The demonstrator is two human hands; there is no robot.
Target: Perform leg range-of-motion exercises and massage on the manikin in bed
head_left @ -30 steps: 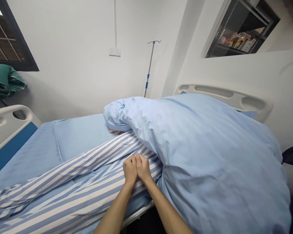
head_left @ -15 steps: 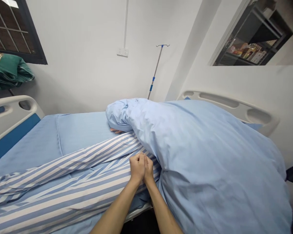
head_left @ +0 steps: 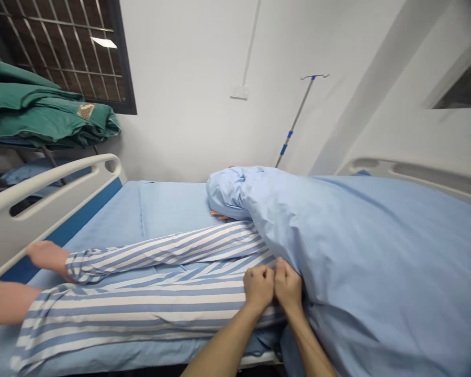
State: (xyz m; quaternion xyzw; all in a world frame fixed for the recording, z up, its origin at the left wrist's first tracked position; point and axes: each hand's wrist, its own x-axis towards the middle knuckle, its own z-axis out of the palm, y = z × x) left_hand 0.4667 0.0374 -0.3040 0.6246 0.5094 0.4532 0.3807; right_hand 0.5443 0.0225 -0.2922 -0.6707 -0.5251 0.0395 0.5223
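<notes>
My left hand (head_left: 258, 285) is curled into a fist over the upper leg of the blue-and-white striped trousers (head_left: 157, 309). Beside it, my right hand (head_left: 288, 285) is also a fist, close to the edge of the light blue quilt (head_left: 361, 246). No cloth shows drawn up into either hand. A figure lies on the bed in the trousers, with bare feet (head_left: 49, 256) at the left and the upper body hidden under the quilt. Fingers of the figure's hand (head_left: 220, 215) peek out below the quilt's far fold.
The bed has a pale footboard (head_left: 74, 180) at left and a headboard (head_left: 424, 175) at right. An IV pole (head_left: 298, 118) stands behind it. Green folded bedding (head_left: 51, 112) is piled beyond the footboard, under a barred window (head_left: 70, 52).
The view has turned left, bringing the feet and more footboard into sight. My fists, pressed together before, now sit slightly apart at the top, still over the thigh.
</notes>
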